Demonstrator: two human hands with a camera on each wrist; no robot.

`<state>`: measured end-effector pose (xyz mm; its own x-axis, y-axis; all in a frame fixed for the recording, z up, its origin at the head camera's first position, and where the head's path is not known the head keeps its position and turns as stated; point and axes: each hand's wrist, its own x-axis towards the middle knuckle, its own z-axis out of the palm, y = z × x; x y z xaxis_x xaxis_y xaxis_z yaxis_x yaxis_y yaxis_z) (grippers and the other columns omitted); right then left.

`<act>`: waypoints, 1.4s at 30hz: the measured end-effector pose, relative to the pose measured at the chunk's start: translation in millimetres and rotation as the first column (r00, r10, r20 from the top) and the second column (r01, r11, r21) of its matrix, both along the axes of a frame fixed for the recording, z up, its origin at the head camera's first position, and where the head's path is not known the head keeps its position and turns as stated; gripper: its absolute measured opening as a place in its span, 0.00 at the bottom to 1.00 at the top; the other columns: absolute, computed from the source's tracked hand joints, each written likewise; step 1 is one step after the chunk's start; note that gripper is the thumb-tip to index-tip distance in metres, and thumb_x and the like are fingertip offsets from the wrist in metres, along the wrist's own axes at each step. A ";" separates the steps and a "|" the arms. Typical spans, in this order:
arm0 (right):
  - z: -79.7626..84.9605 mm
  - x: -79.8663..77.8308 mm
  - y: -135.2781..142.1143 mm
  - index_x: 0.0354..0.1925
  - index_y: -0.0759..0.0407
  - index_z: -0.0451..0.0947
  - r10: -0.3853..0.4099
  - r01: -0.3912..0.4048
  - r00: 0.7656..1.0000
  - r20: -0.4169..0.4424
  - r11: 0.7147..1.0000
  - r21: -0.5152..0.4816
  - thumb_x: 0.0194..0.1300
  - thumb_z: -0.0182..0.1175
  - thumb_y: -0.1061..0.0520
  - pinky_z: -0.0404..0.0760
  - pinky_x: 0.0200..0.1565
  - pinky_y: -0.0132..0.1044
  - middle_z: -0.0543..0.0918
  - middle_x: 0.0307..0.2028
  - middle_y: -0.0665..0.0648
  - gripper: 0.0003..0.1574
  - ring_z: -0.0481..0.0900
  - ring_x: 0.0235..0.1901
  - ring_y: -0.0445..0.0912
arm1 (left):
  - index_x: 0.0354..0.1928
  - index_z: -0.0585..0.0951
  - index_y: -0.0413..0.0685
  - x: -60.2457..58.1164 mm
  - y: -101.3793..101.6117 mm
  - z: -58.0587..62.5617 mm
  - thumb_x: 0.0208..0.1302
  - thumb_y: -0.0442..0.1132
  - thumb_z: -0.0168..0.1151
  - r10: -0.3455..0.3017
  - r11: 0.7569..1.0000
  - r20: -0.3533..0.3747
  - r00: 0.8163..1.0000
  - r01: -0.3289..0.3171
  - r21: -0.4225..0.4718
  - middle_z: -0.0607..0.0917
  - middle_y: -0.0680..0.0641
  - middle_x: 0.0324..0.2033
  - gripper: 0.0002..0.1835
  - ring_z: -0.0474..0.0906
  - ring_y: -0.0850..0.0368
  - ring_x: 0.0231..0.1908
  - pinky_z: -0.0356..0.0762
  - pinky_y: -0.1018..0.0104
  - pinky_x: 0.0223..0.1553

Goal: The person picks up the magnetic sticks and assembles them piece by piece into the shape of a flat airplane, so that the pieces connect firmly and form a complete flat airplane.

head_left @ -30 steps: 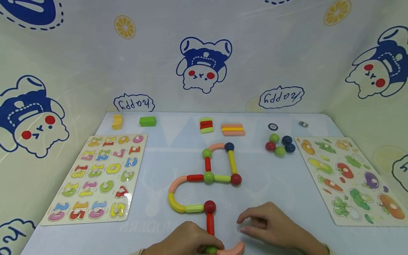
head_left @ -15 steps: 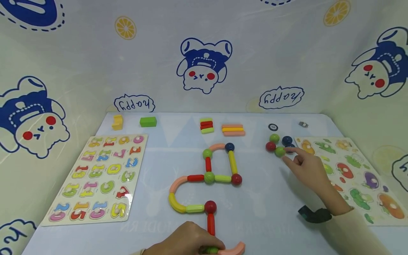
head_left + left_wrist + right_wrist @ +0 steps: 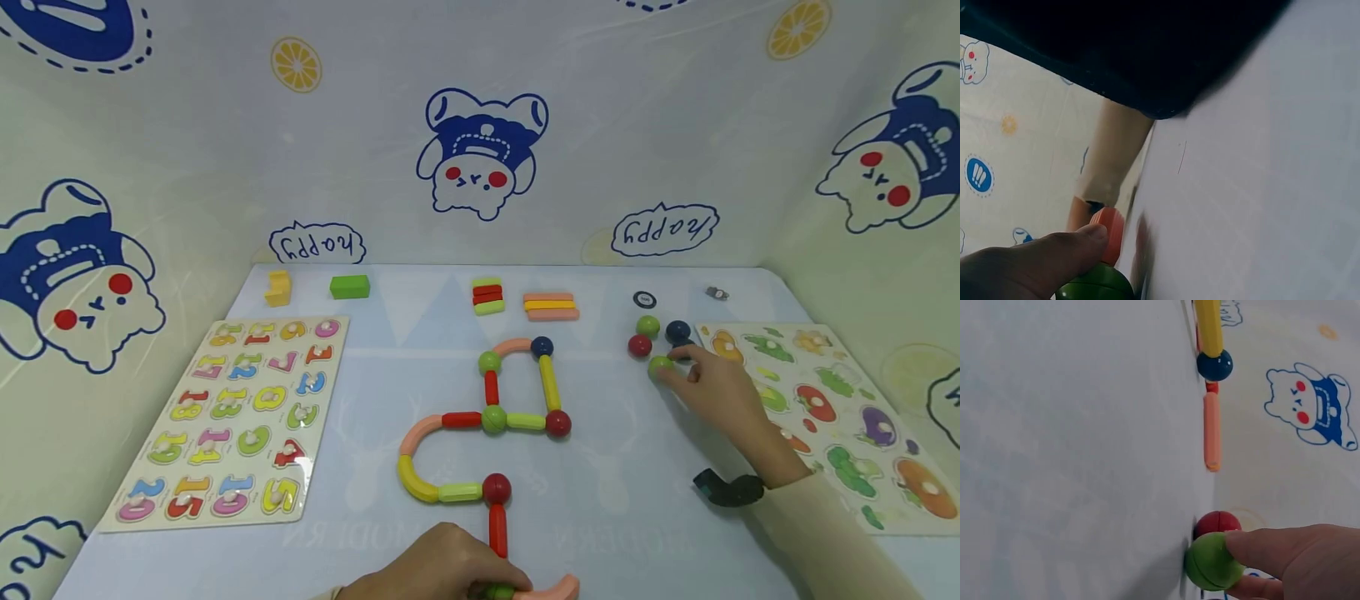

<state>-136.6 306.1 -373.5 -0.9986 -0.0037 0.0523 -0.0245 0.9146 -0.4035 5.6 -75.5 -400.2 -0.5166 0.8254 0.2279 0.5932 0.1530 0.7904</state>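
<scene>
My right hand [image 3: 716, 390] pinches a green ball [image 3: 1213, 562] between thumb and fingers, just in front of the other balls. Beside it are a red ball [image 3: 640, 346], a second green ball [image 3: 648, 326] and dark blue balls [image 3: 678, 331], one partly covered by my fingers. At the near edge my left hand [image 3: 442, 562] holds another green ball [image 3: 1094, 284], its thumb against a curved pink stick [image 3: 553, 588] joined there. That ball ends a chain of sticks and balls running up the table through a red stick [image 3: 498, 530] and a red ball [image 3: 497, 489].
A number puzzle board [image 3: 315, 417] lies left, a vegetable puzzle board [image 3: 772, 433] right. Along the back sit a yellow block [image 3: 278, 289], a green block [image 3: 349, 287], short sticks [image 3: 488, 297], longer sticks [image 3: 551, 307] and a black ring [image 3: 644, 299].
My right hand has gone from beside the chain to the ball group, and has drawn one green ball slightly toward me, apart from the red one. The left hand stays in place.
</scene>
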 end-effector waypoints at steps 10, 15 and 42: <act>8.5 26.4 -12.8 0.47 0.55 0.77 0.050 -0.053 0.994 0.102 0.998 0.024 0.58 0.59 0.33 0.60 0.16 0.34 0.68 0.15 0.51 0.31 0.65 0.15 0.45 | 0.47 0.83 0.58 -1.1 -1.3 -3.0 0.63 0.46 0.60 -0.001 1.000 -0.007 1.000 0.001 -0.017 0.78 0.67 0.23 0.11 0.65 0.86 0.21 0.67 0.85 0.20; 10.9 32.9 -21.8 0.50 0.51 0.77 0.080 -0.083 0.991 0.105 0.996 0.027 0.57 0.60 0.35 0.61 0.15 0.34 0.68 0.15 0.50 0.30 0.65 0.14 0.45 | 0.47 0.83 0.58 -1.0 -1.3 -1.6 0.63 0.47 0.60 0.000 1.000 0.001 1.000 0.000 -0.002 0.79 0.67 0.23 0.12 0.66 0.86 0.22 0.68 0.85 0.20; -6.1 100.9 -64.6 0.44 0.39 0.77 0.727 -0.557 0.649 0.226 0.656 -0.509 0.55 0.67 0.44 0.59 0.15 0.27 0.60 0.12 0.38 0.17 0.57 0.13 0.30 | 0.47 0.83 0.60 1.3 1.2 -0.5 0.63 0.49 0.59 0.017 1.000 0.020 1.000 -0.017 -0.015 0.79 0.69 0.23 0.12 0.67 0.86 0.22 0.69 0.84 0.21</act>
